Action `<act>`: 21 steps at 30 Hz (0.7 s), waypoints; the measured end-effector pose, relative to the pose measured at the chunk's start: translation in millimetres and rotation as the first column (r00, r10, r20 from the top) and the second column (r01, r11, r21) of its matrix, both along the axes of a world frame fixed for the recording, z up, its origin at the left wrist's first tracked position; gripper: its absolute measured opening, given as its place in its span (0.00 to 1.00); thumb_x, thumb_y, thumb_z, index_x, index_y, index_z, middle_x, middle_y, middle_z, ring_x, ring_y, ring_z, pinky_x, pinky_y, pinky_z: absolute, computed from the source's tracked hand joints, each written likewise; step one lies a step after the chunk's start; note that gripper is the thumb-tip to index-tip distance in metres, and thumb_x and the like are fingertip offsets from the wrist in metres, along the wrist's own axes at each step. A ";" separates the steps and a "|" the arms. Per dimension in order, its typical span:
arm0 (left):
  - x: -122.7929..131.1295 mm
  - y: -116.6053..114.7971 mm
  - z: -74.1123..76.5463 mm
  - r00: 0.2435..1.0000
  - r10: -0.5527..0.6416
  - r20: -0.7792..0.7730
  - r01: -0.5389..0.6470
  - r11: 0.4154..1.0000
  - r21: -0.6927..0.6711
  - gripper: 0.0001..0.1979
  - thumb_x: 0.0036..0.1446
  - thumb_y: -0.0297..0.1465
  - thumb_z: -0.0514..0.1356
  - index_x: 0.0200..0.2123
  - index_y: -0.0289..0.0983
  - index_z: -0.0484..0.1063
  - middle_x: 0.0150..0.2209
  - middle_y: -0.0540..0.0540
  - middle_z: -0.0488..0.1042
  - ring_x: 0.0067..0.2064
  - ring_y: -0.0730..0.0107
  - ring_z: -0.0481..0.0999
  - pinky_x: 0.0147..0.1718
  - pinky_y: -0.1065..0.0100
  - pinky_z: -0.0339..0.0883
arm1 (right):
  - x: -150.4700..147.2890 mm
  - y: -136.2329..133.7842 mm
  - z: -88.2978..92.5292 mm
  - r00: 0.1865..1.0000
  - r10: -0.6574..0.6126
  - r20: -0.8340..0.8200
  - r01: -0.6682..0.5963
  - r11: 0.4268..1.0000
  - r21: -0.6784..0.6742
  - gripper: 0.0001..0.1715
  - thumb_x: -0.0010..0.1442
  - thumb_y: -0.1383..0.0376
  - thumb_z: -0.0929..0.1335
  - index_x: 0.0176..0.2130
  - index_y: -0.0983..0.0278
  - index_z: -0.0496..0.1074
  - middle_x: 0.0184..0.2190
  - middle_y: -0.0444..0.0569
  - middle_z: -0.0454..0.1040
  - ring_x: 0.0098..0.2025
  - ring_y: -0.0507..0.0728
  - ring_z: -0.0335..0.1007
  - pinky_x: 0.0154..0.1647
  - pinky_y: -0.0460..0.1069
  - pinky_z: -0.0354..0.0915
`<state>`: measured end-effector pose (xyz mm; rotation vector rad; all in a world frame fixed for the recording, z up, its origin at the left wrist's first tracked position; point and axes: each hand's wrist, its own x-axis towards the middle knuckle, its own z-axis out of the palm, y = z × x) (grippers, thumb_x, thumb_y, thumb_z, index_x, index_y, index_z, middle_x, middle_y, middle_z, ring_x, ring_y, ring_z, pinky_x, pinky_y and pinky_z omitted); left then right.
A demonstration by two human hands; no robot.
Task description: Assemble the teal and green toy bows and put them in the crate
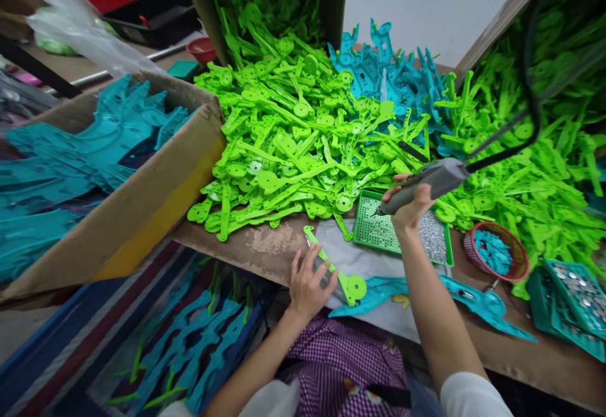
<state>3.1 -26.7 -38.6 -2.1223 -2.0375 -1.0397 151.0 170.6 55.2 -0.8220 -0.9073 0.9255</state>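
Observation:
My left hand (310, 284) lies at the table's front edge, fingers bent over a bright green plastic lever (355, 289) with a round disc end, holding it down. A greyish piece shows under those fingers; its kind is unclear. In my right hand (413, 207) is a grey electric screwdriver (433, 180), its bit pointing left over a green perforated tray (374, 231). Small silvery screws (433, 237) fill the tray's right side. Beside the lever, a long blue plastic part (379, 292) stretches along the edge beneath my right forearm.
Green levers (284, 146) form a large heap behind, with blue parts (402, 76) among them. A cardboard box (161, 183) of blue pieces stands left. A red basket (521, 259) and green trays (580, 297) sit right. The screwdriver's black cable (534, 101) hangs from above.

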 end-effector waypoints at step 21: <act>0.9 -4.5 -0.4 1.000 0.018 0.015 -0.016 0.989 -0.145 0.10 0.58 0.38 0.58 0.40 0.42 0.74 0.58 0.38 0.68 0.59 0.55 0.66 0.52 0.49 0.54 | -140.4 -39.1 -46.9 0.769 0.591 0.242 -0.582 0.805 -0.116 0.21 0.49 0.47 0.69 0.26 0.62 0.68 0.18 0.41 0.68 0.17 0.51 0.63 0.16 0.47 0.61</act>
